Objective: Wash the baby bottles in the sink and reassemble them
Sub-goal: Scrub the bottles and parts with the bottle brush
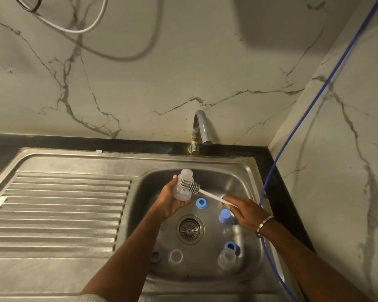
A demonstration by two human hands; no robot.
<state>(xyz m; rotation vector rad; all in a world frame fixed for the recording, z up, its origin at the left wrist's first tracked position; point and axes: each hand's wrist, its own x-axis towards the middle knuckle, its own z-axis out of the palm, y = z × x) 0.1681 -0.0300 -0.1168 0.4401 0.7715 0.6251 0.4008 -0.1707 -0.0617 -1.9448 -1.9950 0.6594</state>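
Observation:
My left hand (169, 200) grips a clear baby bottle (182, 188) above the steel sink (247, 171), its neck pointing away from me. My right hand (246, 211) holds the white handle of a bottle brush (191, 186); the grey bristle head lies across the outside of the bottle. On the sink floor lie a blue ring (201, 203), a blue cap (224, 216), another blue ring (156, 255), a clear ring (176, 256) and a second clear bottle (227, 259) with a blue ring (230, 245) behind it.
The drain strainer (189, 229) sits mid-basin. A chrome tap (200, 129) rises behind the basin, with no water running. A ribbed draining board (59, 210) lies to the left. A blue hose (271, 177) runs down the right wall past the sink edge.

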